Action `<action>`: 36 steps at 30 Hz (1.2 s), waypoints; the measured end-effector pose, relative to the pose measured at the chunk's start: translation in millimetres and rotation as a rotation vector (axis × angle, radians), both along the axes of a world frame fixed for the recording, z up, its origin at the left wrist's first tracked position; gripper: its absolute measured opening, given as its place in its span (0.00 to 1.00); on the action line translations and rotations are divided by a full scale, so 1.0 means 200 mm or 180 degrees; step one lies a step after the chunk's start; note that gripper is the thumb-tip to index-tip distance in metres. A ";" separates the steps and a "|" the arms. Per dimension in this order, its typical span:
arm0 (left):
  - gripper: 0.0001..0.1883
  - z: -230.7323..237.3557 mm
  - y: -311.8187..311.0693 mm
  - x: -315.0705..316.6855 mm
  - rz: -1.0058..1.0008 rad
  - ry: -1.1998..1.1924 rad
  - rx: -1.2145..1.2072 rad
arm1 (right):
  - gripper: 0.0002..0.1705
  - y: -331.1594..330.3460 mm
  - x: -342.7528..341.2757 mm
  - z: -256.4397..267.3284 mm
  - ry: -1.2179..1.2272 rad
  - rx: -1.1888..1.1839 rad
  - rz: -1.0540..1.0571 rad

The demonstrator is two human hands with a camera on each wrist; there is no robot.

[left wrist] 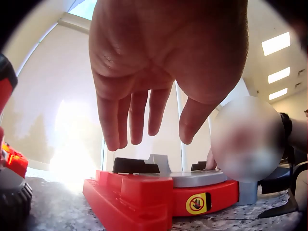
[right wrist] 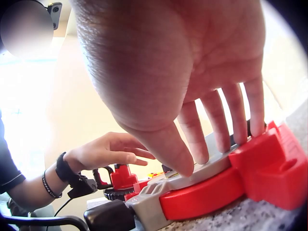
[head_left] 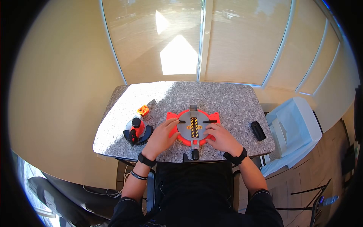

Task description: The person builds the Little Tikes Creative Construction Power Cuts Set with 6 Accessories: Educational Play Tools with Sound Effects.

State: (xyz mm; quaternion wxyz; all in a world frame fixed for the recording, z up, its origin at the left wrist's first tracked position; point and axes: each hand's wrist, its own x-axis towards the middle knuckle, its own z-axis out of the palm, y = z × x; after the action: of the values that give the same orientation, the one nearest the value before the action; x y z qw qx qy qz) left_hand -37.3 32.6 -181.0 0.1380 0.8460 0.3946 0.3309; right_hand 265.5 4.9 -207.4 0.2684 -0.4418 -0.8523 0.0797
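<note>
A toy miter saw base (head_left: 185, 130), a round grey plate in a red body, lies on the granite-patterned table. A yellow-and-black striped strip (head_left: 194, 127) runs down its middle. My left hand (head_left: 160, 139) hovers over the base's left side, and in the left wrist view its fingers hang fairly straight above a black bar (left wrist: 136, 165). At the right side, my right hand (head_left: 224, 140) rests its extended fingertips on the base's surface, thumb at the plate's edge (right wrist: 185, 179). The black knob (head_left: 195, 154) at the base's front points toward me.
A red and black toy saw head (head_left: 138, 131) stands left of the base. Behind it lies a small orange-yellow piece (head_left: 143, 110). A black case (head_left: 258, 131) sits near the table's right edge. A bin with a pale blue liner (head_left: 298, 128) stands beyond it.
</note>
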 end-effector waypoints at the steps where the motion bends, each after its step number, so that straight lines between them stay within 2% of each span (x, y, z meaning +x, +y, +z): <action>1: 0.24 0.04 -0.03 -0.01 0.0035 -0.0095 -0.0090 | 0.14 0.00 0.00 0.00 -0.0001 -0.0003 0.0002; 11: 0.23 0.16 -0.14 -0.24 0.0627 -0.0204 0.0537 | 0.16 0.00 0.01 0.02 -0.0008 -0.0262 -0.0019; 13: 0.26 0.17 -0.14 -0.29 0.1066 -0.0257 0.0392 | 0.17 0.00 0.02 0.02 -0.0020 -0.0332 -0.0030; 14: 0.26 0.16 -0.13 -0.32 0.1065 -0.0257 0.0395 | 0.17 0.00 0.02 0.02 -0.0029 -0.0328 -0.0023; 16: 0.30 0.13 -0.12 -0.37 0.1561 0.0070 0.0574 | 0.17 0.00 0.02 0.02 -0.0036 -0.0322 -0.0016; 18: 0.33 0.11 -0.10 -0.41 0.1503 0.0149 0.0603 | 0.15 0.00 0.02 0.02 -0.0015 -0.0156 0.0051; 20: 0.33 0.05 -0.08 -0.47 0.1982 0.0093 0.0136 | 0.15 0.00 0.02 0.02 -0.0009 -0.0160 0.0053; 26: 0.31 0.03 -0.09 -0.50 0.2054 0.0161 -0.0255 | 0.15 0.00 0.02 0.02 -0.0021 -0.0204 0.0048; 34: 0.30 -0.05 -0.05 -0.51 0.2191 0.0195 -0.0132 | 0.15 0.00 0.03 0.03 -0.0042 -0.0181 0.0059; 36: 0.30 -0.07 -0.05 -0.51 0.2239 0.0258 -0.0085 | 0.16 -0.01 0.02 0.05 -0.0102 -0.0441 0.0003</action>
State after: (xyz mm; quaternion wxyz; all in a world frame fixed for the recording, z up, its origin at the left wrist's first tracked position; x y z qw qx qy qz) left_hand -139.1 23.4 -194.5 0.0108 0.6689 0.6713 0.3191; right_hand 270.0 2.9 -197.4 0.2234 -0.4601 -0.8491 0.1316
